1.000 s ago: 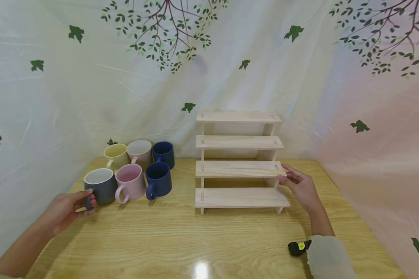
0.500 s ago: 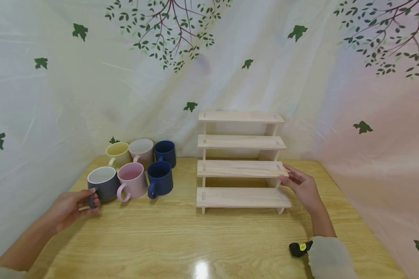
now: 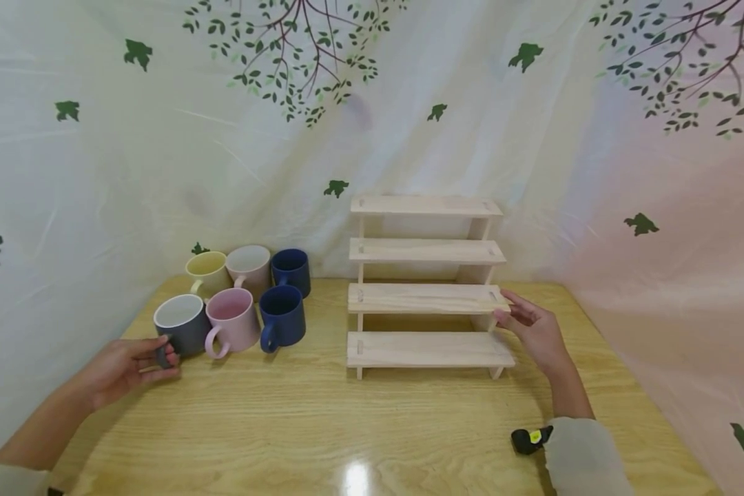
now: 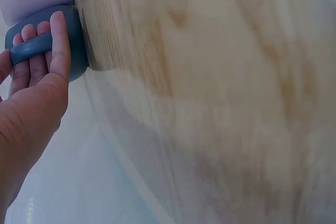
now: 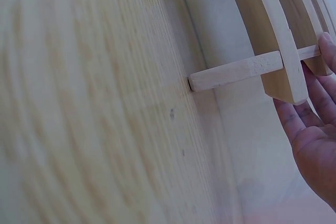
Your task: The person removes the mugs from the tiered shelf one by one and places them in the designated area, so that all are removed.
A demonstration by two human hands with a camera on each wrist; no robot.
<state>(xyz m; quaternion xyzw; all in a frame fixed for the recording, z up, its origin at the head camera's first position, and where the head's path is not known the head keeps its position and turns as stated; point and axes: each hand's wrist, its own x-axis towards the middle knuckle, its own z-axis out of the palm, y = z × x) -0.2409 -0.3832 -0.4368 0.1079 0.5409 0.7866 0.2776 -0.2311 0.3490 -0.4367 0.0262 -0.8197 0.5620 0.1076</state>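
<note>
At the left of the head view stands a dark grey mug with a white inside. My left hand holds its handle, with fingers passed through the loop and the thumb at its outer side. Beside that mug is a pink mug, close against it. To the right, a pale wooden four-step shelf stands on the table. My right hand grips the right end of its second step from the bottom, thumb on the front edge. In the right wrist view, the fingers reach behind the step ends.
Behind the front mugs are a yellow mug, a pale pink mug and a dark blue mug. Another dark blue mug stands in front. A leaf-patterned curtain hangs behind the wooden table.
The head view has shifted slightly. My left fingers have settled a little further around the grey mug's handle. The right hand stays at the shelf.
</note>
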